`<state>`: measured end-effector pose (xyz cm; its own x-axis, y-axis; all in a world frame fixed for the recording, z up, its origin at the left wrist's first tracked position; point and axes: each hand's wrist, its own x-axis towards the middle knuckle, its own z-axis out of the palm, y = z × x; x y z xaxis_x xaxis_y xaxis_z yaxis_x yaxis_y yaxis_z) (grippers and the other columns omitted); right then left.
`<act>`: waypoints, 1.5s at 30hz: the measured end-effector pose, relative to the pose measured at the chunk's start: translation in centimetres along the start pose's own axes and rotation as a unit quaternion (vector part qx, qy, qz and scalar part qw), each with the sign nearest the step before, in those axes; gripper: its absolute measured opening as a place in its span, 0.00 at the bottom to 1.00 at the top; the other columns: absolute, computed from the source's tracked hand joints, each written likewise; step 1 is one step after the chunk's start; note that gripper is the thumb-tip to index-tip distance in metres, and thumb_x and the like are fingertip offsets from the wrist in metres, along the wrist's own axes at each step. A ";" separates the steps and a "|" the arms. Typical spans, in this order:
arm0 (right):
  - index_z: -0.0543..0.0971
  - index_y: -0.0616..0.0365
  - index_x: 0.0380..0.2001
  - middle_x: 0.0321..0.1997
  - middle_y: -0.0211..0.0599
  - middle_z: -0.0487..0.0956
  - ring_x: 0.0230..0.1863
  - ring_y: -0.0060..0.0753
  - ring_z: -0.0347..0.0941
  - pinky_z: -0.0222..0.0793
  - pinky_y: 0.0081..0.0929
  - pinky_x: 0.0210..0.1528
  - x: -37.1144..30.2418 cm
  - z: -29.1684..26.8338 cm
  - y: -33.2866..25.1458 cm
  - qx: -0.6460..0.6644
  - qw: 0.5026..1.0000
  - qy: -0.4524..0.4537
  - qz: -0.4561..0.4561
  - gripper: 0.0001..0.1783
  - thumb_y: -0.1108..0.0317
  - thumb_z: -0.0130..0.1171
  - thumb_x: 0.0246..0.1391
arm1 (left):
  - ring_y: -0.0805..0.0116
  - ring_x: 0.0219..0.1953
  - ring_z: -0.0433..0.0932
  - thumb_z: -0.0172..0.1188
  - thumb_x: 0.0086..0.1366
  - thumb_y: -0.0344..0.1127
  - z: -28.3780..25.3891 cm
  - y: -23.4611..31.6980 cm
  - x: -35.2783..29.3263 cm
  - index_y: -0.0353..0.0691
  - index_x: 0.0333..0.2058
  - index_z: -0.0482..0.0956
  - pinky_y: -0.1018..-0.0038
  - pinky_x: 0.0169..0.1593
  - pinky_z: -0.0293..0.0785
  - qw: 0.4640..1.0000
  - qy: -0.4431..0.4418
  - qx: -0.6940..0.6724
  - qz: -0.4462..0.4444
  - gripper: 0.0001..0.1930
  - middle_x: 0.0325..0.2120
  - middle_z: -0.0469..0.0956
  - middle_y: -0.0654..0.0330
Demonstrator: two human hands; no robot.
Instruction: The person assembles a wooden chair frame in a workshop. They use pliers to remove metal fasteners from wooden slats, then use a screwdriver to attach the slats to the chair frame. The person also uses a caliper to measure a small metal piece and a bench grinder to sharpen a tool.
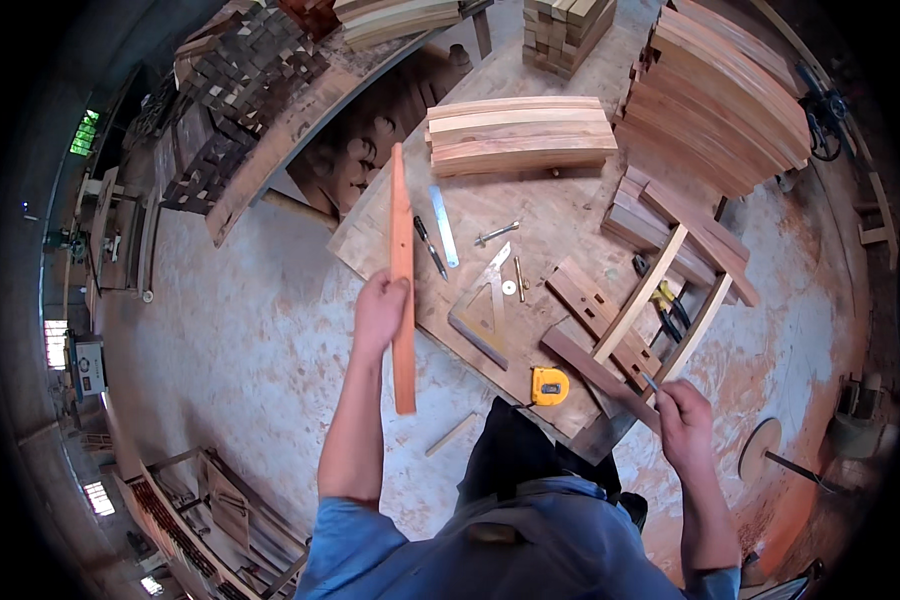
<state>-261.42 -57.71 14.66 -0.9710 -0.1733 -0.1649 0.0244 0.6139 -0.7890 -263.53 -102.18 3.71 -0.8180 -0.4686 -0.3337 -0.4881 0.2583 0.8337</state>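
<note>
Red-brown strip gripped at the bench

From here I see the left hand clasping the strip near its middle, at the bench's left edge. The right hand's fingers pinch a slim bluish stick beside a wooden frame. A yellow tape measure lies between.

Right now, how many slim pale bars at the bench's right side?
2: the left bar crosses the slotted wood piece; the right bar slants beside it, ending near the right hand. Stacked wood could hide others.
</note>
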 end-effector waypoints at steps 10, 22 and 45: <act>0.76 0.63 0.32 0.29 0.46 0.76 0.31 0.50 0.75 0.71 0.39 0.34 6.3 5.6 -12.4 -0.011 0.962 -0.102 -0.253 0.07 0.69 0.60 0.55 | 0.72 0.32 0.78 0.50 0.67 0.26 2.0 8.9 -13.8 0.30 0.52 0.70 0.76 0.39 0.76 0.958 -0.131 -0.251 0.047 0.16 0.36 0.80 0.55; 0.76 0.61 0.27 0.27 0.48 0.76 0.31 0.55 0.76 0.72 0.46 0.33 4.3 1.5 -9.2 -0.041 0.964 -0.066 -0.254 0.09 0.66 0.58 0.56 | 0.71 0.33 0.80 0.58 0.62 0.28 7.7 12.2 -19.9 0.36 0.53 0.75 0.74 0.38 0.75 0.985 -0.059 -0.059 0.149 0.19 0.34 0.81 0.58; 0.74 0.59 0.29 0.20 0.24 0.66 0.13 0.15 0.56 0.51 0.17 0.15 1.7 -4.2 -1.1 0.539 0.721 -0.372 0.227 0.14 0.62 0.50 0.66 | 0.57 0.31 0.79 0.66 0.49 0.30 11.2 17.8 -24.1 0.36 0.48 0.76 0.63 0.34 0.76 0.800 -0.003 0.304 0.518 0.24 0.33 0.79 0.55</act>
<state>-264.09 -55.48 17.75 -0.4183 -0.7541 -0.5063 0.8591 -0.1475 -0.4901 -255.89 -76.84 21.73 -0.8802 0.2660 0.3930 0.3951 0.8695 0.2964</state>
